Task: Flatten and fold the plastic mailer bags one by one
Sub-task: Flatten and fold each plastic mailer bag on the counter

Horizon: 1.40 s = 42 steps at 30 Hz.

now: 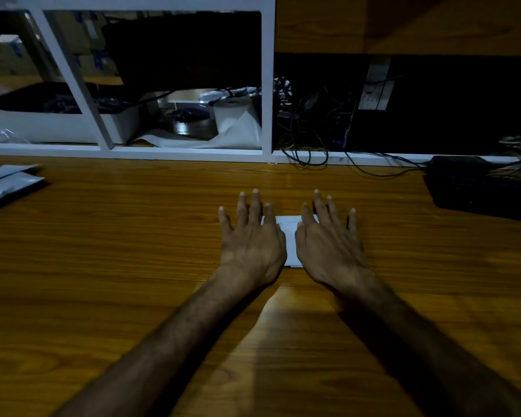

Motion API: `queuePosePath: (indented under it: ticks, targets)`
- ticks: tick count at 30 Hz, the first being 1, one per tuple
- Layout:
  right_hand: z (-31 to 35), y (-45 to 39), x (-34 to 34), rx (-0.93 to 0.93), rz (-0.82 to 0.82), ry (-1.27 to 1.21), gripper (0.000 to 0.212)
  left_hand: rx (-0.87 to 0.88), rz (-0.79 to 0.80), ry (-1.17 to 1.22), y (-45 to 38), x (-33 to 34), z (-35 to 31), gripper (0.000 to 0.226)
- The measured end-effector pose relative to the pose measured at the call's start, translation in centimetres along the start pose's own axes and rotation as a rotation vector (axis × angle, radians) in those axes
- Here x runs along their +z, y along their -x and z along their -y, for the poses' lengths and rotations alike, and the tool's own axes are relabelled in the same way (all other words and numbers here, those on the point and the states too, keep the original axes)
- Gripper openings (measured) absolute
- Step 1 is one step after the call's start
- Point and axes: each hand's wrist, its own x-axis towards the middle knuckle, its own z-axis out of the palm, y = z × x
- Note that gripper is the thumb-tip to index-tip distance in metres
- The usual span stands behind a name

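A small folded white mailer bag lies flat on the wooden table, mostly covered by my hands. My left hand presses palm-down on its left part with fingers straight and spread. My right hand presses palm-down on its right part, fingers also straight. Only a narrow white strip of the bag shows between the two hands. Silvery-grey mailer bags lie at the table's far left edge.
A white frame runs along the table's back edge, with a roll of white plastic behind it. Tangled cables hang at back right. A black box sits on the table at right.
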Motion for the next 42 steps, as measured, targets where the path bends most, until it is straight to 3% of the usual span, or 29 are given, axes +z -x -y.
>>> queuePosePath:
  ticks: [42]
  targets:
    - [-4.9, -0.4, -0.1, 0.038, 0.006, -0.076, 0.057, -0.149, 0.046, -0.001, 0.2, -0.5, 4.4, 0.062]
